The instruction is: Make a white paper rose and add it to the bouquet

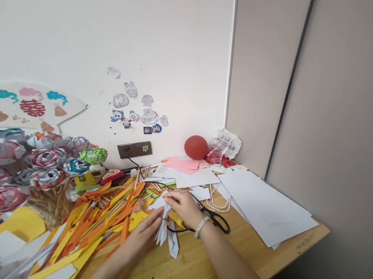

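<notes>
We see both hands on a folded white paper piece [165, 226]. The right hand [184, 206] pinches its top between narrowly closed fingers [171, 198]; the left hand [143, 235] lies beside it, fingers [156, 216] nearly straight, touching its side. Black scissors [213, 218] lie just behind the right wrist.

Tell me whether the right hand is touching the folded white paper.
Touching. The head view shows the right hand with its fingers closed on the top of the folded white paper, with no gap between them.
</notes>
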`<state>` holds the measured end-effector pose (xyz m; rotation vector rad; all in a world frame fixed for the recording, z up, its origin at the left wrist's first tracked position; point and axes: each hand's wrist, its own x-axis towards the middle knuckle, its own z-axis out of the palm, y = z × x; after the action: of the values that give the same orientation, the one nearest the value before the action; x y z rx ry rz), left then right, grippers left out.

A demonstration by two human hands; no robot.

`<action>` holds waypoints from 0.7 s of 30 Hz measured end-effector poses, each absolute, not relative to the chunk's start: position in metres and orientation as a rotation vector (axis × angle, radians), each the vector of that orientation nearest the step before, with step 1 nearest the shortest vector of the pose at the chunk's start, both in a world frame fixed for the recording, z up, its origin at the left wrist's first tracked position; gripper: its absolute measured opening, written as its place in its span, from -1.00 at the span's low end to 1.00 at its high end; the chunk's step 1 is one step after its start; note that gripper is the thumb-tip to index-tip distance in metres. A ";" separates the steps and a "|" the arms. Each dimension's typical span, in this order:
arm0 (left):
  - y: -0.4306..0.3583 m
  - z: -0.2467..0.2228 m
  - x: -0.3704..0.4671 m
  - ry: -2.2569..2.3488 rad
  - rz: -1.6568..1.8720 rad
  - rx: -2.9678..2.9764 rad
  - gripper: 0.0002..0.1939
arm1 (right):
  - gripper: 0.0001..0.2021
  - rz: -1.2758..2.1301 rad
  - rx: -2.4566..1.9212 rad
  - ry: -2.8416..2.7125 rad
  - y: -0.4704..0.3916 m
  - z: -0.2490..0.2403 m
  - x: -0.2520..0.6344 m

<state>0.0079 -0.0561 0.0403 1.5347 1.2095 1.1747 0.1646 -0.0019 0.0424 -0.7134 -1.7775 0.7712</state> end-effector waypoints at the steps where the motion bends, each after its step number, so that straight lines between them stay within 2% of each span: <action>1: -0.055 0.039 0.005 1.144 1.085 1.535 -0.57 | -0.81 0.758 -0.714 -1.791 -0.001 0.042 0.165; 4: -0.051 0.031 0.002 0.977 0.953 1.551 -0.38 | -0.80 0.784 -0.731 -1.779 0.001 0.040 0.166; 9: -0.046 0.018 0.004 1.027 1.041 1.722 -0.25 | -0.89 0.727 -0.805 -1.732 0.000 0.034 0.159; 17: -0.044 0.008 0.000 1.299 0.906 2.094 -0.21 | -0.93 0.845 -0.845 -1.639 0.000 0.030 0.152; 21: -0.044 0.010 0.002 1.429 1.039 2.325 -0.27 | -0.88 1.001 -0.796 -1.582 0.003 0.027 0.153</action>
<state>0.0019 -0.0437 0.0100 2.3255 1.4293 1.0390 0.1528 0.0033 0.0268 -0.7961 -1.5819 1.0014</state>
